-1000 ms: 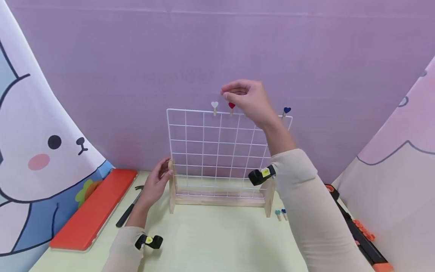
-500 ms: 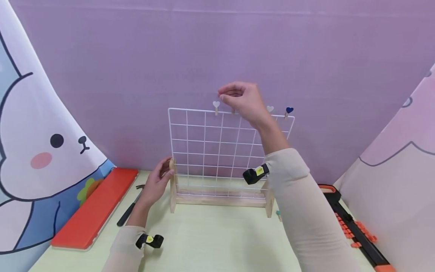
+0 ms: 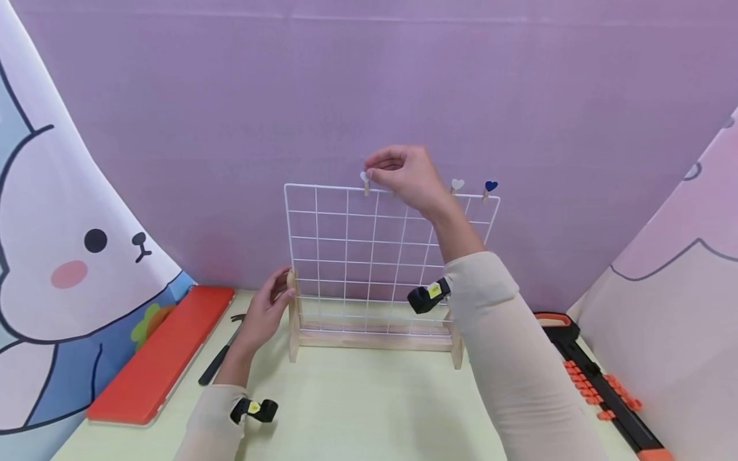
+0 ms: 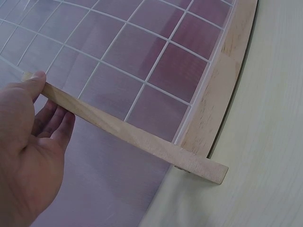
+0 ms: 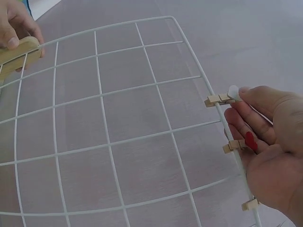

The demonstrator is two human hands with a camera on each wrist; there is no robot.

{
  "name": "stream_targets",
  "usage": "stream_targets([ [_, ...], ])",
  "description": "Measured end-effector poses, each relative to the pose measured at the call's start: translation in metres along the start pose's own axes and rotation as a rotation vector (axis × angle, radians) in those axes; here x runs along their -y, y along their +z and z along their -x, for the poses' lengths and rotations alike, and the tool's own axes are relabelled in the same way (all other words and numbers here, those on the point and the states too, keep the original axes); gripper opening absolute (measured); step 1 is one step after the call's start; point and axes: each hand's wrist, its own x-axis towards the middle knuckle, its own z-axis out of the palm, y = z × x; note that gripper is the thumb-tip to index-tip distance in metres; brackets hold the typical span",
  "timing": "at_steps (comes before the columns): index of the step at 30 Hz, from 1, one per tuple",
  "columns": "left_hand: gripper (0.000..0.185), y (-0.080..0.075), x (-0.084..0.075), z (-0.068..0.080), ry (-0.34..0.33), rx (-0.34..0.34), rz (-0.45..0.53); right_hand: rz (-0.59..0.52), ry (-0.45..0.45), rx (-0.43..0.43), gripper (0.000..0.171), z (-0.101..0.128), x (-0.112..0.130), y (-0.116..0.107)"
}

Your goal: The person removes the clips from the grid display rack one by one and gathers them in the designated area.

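A white wire grid (image 5: 108, 143) stands upright in a pale wooden stand (image 3: 375, 340). My left hand (image 3: 264, 317) grips the top of the stand's left upright (image 4: 123, 130), thumb on one side and fingers on the other. Above the grid's top wire, my right hand (image 3: 403, 173) pinches a mini clothespin with a white heart (image 5: 233, 92), which is clipped to that wire. Beside it, a red-heart clothespin (image 5: 250, 140) is clipped under the same hand, hidden in the head view. Farther right on the wire are another white-heart clothespin (image 3: 458, 184) and a dark blue one (image 3: 491, 186).
A long red case (image 3: 164, 355) lies on the left of the table (image 3: 369, 410), with a black-handled hammer (image 3: 216, 363) beside it. At the right edge lies a long black tool (image 3: 599, 378) with orange parts. A purple backdrop (image 3: 230, 96) hangs behind the grid.
My right hand has moved left and slightly down along the top wire, from above the red-heart clothespin to the white-heart one, and now pinches it. The left hand has kept its grip.
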Motion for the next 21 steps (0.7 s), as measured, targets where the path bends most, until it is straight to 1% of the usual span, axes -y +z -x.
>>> stream_targets([
  [3, 0.054, -0.001, -0.0003, 0.0006, 0.003, 0.002, -0.01, 0.015, 0.008, 0.013, 0.023, -0.0004, 0.0005, 0.0009],
  [9, 0.054, -0.002, -0.0017, 0.0021, -0.009, 0.008, 0.0, 0.065, 0.021, 0.03, 0.017, -0.0006, -0.0007, 0.0026],
  [21, 0.054, -0.0007, -0.0025, 0.0012, -0.001, 0.011, 0.004, 0.054, 0.043, -0.026, 0.016, 0.0011, -0.0006, 0.003],
])
